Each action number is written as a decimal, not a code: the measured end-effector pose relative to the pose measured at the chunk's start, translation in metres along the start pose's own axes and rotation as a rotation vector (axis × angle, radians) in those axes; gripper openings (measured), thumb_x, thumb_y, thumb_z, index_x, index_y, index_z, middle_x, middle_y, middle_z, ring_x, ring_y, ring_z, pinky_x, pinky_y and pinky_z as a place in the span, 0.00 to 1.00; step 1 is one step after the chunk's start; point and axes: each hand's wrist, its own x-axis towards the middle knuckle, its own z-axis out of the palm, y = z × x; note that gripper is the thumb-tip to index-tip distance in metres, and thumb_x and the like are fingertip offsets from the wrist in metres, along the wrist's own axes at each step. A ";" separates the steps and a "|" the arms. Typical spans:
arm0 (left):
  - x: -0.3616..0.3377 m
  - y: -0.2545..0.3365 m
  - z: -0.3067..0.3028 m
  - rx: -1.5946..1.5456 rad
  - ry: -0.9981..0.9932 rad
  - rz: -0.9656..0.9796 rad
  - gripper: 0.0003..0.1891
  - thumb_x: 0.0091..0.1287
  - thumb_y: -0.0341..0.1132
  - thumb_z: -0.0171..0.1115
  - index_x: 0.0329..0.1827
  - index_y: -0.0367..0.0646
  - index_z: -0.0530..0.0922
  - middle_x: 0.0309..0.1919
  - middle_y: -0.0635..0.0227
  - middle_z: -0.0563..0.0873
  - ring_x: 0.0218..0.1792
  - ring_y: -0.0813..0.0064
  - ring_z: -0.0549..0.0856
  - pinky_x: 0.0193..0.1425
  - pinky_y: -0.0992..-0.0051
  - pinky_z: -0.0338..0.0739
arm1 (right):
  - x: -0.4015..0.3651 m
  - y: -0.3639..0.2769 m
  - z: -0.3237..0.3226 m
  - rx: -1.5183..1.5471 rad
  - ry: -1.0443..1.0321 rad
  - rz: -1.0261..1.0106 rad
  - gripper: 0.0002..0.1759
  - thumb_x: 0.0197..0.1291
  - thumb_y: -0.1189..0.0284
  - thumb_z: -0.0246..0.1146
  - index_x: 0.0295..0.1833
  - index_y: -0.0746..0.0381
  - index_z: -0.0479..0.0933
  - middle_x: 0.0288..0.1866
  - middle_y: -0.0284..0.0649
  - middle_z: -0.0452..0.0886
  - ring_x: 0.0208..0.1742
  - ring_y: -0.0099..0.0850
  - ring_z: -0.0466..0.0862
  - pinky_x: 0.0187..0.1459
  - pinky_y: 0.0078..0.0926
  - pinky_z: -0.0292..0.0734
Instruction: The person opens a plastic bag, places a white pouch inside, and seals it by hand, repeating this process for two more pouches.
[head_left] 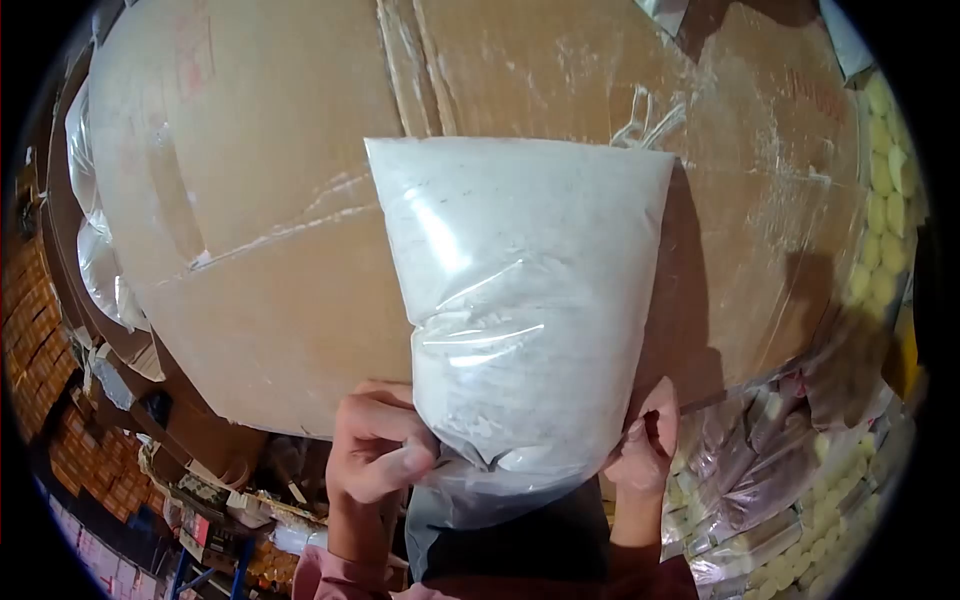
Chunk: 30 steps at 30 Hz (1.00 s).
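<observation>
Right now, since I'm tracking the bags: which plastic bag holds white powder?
The clear bag held up between the left hand and right hand, before the cardboard box; the bags at right hold pale yellow pieces.

Our left hand (375,452), fingers curled, grips the bag (520,300) at lower left; our right hand (645,448) pinches its lower right.

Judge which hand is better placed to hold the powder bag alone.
Left, probably. The left hand curls around the gathered end of the bag with its thumb across, while the right hand only meets the side edge; its grip is unclear.
</observation>
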 end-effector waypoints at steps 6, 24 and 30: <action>-0.007 0.003 0.010 -0.076 0.314 0.075 0.12 0.55 0.36 0.66 0.26 0.38 0.72 0.34 0.61 0.76 0.38 0.72 0.74 0.46 0.74 0.66 | 0.018 -0.007 0.031 0.335 -0.012 0.079 0.09 0.68 0.71 0.58 0.41 0.64 0.66 0.28 0.33 0.72 0.17 0.15 0.62 0.17 0.14 0.57; -0.015 0.011 0.059 -0.270 0.574 0.053 0.21 0.66 0.50 0.64 0.29 0.47 0.64 0.22 0.80 0.69 0.23 0.90 0.65 0.27 0.86 0.57 | -0.002 -0.111 0.109 0.476 0.166 0.484 0.06 0.71 0.75 0.53 0.50 0.64 0.69 0.43 0.36 0.77 0.37 0.17 0.76 0.37 0.15 0.71; -0.042 -0.026 0.002 -0.368 0.339 0.046 0.16 0.67 0.40 0.65 0.29 0.45 0.67 0.28 0.75 0.77 0.31 0.87 0.73 0.37 0.84 0.67 | 0.005 -0.082 0.061 0.311 -0.333 0.267 0.13 0.57 0.84 0.66 0.48 0.67 0.75 0.44 0.39 0.80 0.39 0.23 0.81 0.38 0.19 0.76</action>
